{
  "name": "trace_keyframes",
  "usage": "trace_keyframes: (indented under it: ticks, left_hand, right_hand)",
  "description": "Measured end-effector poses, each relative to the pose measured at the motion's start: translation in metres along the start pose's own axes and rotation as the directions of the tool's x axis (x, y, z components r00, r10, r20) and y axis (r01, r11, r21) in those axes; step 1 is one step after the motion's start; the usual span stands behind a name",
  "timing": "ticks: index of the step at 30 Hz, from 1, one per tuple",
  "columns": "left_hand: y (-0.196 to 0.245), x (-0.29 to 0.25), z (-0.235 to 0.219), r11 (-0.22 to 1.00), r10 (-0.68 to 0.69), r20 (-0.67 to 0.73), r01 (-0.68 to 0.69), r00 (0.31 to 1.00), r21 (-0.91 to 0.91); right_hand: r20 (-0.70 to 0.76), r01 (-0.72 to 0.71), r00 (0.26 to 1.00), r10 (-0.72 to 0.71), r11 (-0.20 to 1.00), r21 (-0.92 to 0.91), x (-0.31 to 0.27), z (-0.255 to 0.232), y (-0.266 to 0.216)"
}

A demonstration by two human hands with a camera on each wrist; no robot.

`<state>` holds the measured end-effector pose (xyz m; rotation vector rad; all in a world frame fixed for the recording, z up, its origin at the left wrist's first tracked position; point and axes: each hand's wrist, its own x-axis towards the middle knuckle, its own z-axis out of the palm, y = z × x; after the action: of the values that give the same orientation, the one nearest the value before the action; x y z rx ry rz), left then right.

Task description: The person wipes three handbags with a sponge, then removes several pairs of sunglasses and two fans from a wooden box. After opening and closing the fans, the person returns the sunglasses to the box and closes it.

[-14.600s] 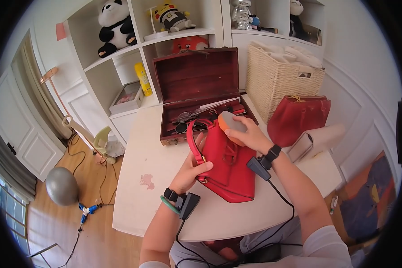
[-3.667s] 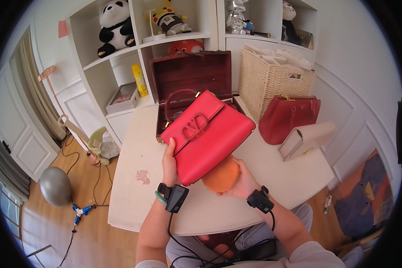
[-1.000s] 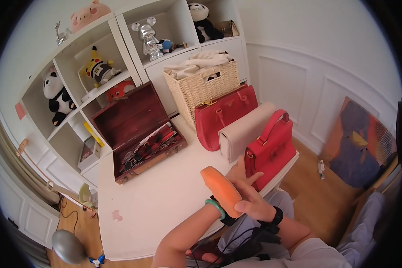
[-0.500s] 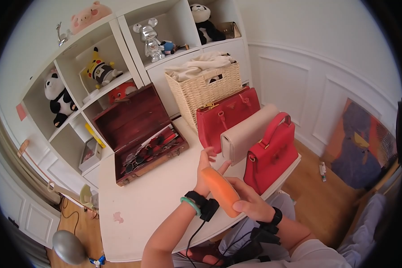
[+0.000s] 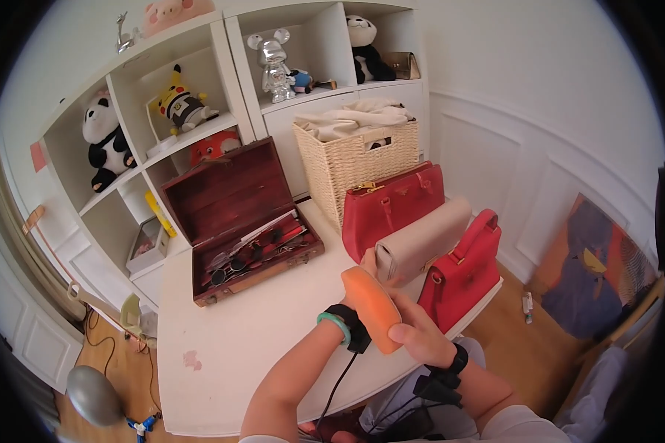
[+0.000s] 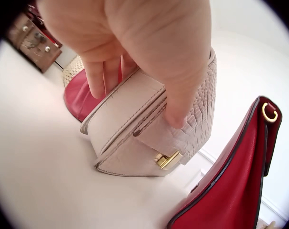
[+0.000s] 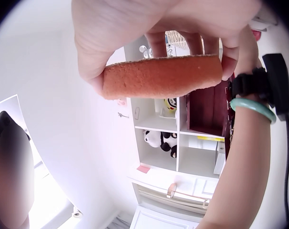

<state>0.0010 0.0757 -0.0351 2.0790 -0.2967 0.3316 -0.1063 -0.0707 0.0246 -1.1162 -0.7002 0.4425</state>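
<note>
My left hand (image 6: 135,38) holds the near end of a beige crocodile-textured bag (image 5: 432,236), thumb on the front flap above the gold clasp (image 6: 168,161) and fingers at the back. In my right hand (image 5: 423,331) is an orange sponge (image 5: 371,306), gripped along its edges and raised in front of the left wrist. To the right of the beige bag, a bright red top-handle handbag (image 5: 465,277) stands upright by the table's edge. Behind the beige bag is a darker red handbag (image 5: 399,207) with a gold zip.
An open dark wooden case (image 5: 255,251) full of glasses and small items stands on the white table (image 5: 236,354). A wicker basket (image 5: 332,162) with cloth is behind the bags. Shelves with plush toys line the back, and a cable (image 5: 340,387) hangs from the left wrist.
The red top-handle handbag, earlier held with the sponge against it, now stands at the right. My left hand has left it and taken the beige bag. The head view has turned right.
</note>
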Motion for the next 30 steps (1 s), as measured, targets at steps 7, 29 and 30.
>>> trace_keyframes:
  ticks: [7, 29, 30]
  left_hand:
    - [-0.046, -0.058, -0.069, 0.998, 0.028, 0.03, -0.027, 0.999, -0.05]
    - [-0.084, -0.171, -0.208, 0.998, -0.004, -0.336, -0.018, 0.942, -0.061]
    - [-0.08, -0.17, -0.209, 0.998, -0.005, -0.339, -0.016, 0.941, -0.057]
  right_hand:
    - [0.007, 0.157, 0.988, -0.157, 0.978, -0.14, 0.03, 0.009, 0.008]
    - [0.362, 0.457, 0.833, -0.418, 0.152, -0.876, 0.168, 0.131, 0.076]
    - [0.348, 0.446, 0.832, -0.433, 0.147, -0.883, 0.17, 0.131, 0.077]
